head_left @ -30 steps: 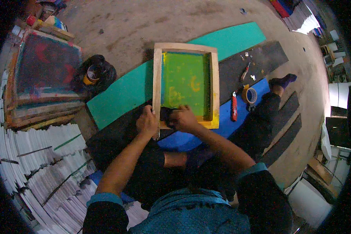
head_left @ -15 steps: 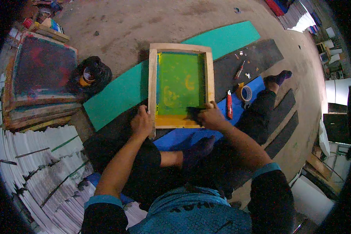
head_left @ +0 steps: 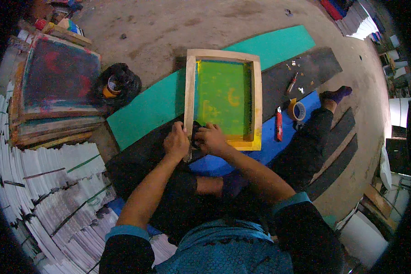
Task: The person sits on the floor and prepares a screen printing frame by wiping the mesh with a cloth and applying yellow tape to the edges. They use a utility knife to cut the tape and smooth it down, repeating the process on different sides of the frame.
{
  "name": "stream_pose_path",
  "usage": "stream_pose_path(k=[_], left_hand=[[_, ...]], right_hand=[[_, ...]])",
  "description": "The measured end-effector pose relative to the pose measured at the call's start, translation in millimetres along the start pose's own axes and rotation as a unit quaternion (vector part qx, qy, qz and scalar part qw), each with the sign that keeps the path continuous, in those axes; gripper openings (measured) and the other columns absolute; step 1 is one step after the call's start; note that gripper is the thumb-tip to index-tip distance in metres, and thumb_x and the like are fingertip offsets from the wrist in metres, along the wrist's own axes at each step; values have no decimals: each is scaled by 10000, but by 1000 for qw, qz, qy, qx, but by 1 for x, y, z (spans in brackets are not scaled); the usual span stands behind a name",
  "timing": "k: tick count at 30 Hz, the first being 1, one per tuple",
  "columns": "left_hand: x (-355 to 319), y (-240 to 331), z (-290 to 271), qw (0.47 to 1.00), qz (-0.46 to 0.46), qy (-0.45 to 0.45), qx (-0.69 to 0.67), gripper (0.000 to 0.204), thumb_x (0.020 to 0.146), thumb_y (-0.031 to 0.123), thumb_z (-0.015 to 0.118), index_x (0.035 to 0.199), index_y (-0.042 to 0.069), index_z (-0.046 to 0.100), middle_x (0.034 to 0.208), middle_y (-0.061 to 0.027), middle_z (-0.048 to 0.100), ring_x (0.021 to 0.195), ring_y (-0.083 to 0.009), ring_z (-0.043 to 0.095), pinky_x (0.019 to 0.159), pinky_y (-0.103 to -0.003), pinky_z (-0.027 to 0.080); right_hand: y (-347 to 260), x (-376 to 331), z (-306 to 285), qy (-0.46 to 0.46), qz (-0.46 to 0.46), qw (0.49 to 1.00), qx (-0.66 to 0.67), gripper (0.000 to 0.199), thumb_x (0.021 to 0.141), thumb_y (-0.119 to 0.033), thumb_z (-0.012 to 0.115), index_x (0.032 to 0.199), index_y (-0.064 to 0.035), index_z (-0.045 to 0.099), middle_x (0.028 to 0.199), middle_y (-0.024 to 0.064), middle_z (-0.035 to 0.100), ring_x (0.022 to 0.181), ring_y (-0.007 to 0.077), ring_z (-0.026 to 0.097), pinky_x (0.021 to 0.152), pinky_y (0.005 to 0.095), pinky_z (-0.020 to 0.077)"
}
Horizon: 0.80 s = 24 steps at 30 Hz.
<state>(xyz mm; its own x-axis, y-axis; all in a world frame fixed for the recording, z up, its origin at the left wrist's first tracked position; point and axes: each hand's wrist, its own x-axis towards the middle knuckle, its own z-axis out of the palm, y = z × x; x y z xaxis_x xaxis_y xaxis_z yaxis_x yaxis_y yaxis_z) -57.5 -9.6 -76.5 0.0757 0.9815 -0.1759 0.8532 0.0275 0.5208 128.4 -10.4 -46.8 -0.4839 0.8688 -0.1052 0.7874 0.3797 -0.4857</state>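
Observation:
A wooden screen-printing frame with green-yellow mesh stands before me, yellow stain along its near edge. My left hand is closed on the frame's near left corner, fingers curled over the side rail. Close beside it, my right hand is closed at the lower left of the mesh. Between the two hands shows a small dark, cloth-like piece, held in the right fingers; its exact kind is unclear. Part of the frame's near rail is hidden behind the right hand.
Green, black and blue sheets lie beneath. On the right are a red cutter, a tape roll and a screwdriver-like tool. Leftward are a black bag, stained screens and paper stacks.
My right hand has moved left across the frame's near end with the dark piece, from the right corner to beside my left hand. The left hand keeps its hold.

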Motion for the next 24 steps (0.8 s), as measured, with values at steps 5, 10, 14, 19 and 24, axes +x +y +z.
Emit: stream_pose_path(k=[5, 10, 14, 19, 24], left_hand=[[0, -18, 15, 999, 14, 51, 5, 282, 986, 235, 481, 1214, 77, 432, 1083, -210, 640, 872, -434, 657, 709, -553, 511], [2, -3, 7, 1000, -6, 5, -2, 283, 981, 233, 489, 1209, 74, 433, 1106, -222, 637, 904, -439, 658, 731, -565, 510], [-1, -12, 6, 1000, 6, 14, 2, 313, 971, 231, 506, 1229, 70, 433, 1155, -221, 624, 895, -441, 661, 735, -554, 517], [-3, 5, -8, 1000, 12, 13, 1, 343, 963, 242, 520, 1246, 73, 425, 1158, -220, 627, 887, -439, 664, 735, -551, 519], [-3, -9, -3, 1000, -18, -9, 20, 367, 959, 256, 529, 1256, 70, 420, 1153, -211, 627, 909, -429, 663, 734, -546, 523]], right_hand=[[2, 3, -10, -63, 35, 997, 15, 217, 772, -312, 732, 943, -181, 747, 1006, 39, 671, 1068, 342, 549, 965, 519, 414], [3, 15, -13, -108, 31, 993, 35, 243, 794, -357, 730, 955, -176, 753, 1014, 48, 696, 1114, 352, 543, 1025, 530, 389], [3, 4, -37, -146, 52, 988, -14, 257, 812, -373, 727, 975, -178, 760, 1046, 52, 705, 1179, 353, 521, 1068, 519, 361], [77, -59, -73, -161, 67, 981, -89, 207, 807, -369, 730, 960, -238, 774, 1025, 0, 705, 1195, 306, 520, 1121, 542, 285], [104, -93, -99, -35, -72, 982, -174, 177, 782, -357, 729, 923, -261, 777, 1001, -32, 701, 1179, 266, 528, 1171, 578, 192]])
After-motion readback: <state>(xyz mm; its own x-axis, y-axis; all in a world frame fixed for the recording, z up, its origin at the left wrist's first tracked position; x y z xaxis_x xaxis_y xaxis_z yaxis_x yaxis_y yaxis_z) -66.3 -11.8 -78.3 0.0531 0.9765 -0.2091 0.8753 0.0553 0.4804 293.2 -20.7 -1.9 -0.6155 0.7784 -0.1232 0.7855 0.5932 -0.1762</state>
